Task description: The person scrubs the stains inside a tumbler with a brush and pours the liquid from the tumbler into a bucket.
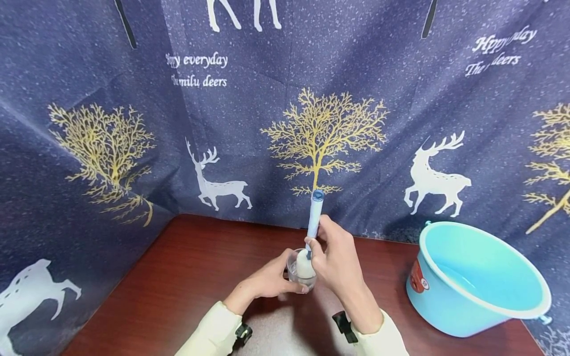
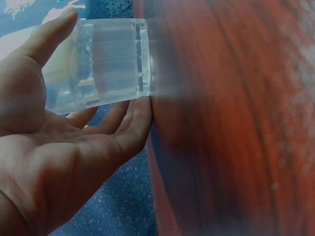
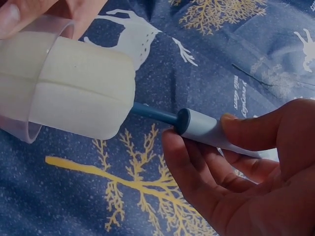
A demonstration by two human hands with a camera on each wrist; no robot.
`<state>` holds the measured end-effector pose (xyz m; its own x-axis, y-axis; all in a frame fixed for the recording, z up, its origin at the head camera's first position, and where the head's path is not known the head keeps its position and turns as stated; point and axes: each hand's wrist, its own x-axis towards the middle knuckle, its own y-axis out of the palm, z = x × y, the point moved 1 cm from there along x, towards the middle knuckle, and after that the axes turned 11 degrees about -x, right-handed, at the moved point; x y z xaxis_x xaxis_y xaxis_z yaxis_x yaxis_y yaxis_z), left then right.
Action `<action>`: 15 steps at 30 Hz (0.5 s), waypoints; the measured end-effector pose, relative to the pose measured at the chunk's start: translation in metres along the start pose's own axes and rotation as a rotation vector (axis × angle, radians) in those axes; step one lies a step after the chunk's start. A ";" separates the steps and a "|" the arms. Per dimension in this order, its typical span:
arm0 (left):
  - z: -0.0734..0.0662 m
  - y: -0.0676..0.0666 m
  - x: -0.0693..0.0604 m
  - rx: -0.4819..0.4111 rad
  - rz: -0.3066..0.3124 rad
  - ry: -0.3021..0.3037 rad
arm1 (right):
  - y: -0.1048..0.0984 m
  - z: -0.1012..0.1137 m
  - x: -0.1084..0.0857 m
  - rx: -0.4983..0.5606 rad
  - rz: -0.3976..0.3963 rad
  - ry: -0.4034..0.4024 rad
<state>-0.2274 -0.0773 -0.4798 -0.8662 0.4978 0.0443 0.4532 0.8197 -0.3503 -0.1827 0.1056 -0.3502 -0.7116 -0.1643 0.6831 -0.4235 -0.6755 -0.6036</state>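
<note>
A clear cup (image 2: 115, 59) stands on the table, and my left hand (image 1: 273, 278) grips it round the side, thumb on one side and fingers on the other. My right hand (image 1: 340, 254) pinches the light blue handle (image 1: 314, 217) of a sponge cup brush between thumb and fingers. From that handle a thin dark blue stem (image 3: 155, 113) runs to the pale sponge head (image 3: 88, 88). The sponge sits partly inside the cup, with its upper part above the rim. In the head view the brush stands nearly upright.
At the right of the table is a light blue bucket (image 1: 472, 277) with a red label, its inside partly visible. The reddish-brown wooden table (image 1: 178, 277) meets a dark blue cloth (image 1: 356, 123) printed with deer and trees behind it.
</note>
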 end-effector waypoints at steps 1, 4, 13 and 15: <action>0.000 0.000 0.000 -0.001 0.001 0.001 | 0.000 0.000 0.000 0.003 0.000 0.002; 0.000 0.000 0.000 -0.009 0.001 0.001 | 0.001 -0.001 0.000 0.012 -0.001 0.004; -0.001 0.000 0.000 -0.018 0.001 -0.008 | 0.001 -0.001 -0.001 0.042 0.031 0.048; 0.000 0.000 0.000 -0.017 0.001 -0.010 | 0.001 -0.001 -0.001 0.044 0.035 0.053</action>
<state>-0.2273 -0.0770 -0.4796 -0.8676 0.4960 0.0347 0.4576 0.8238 -0.3347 -0.1833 0.1057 -0.3518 -0.7547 -0.1509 0.6385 -0.3738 -0.7009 -0.6075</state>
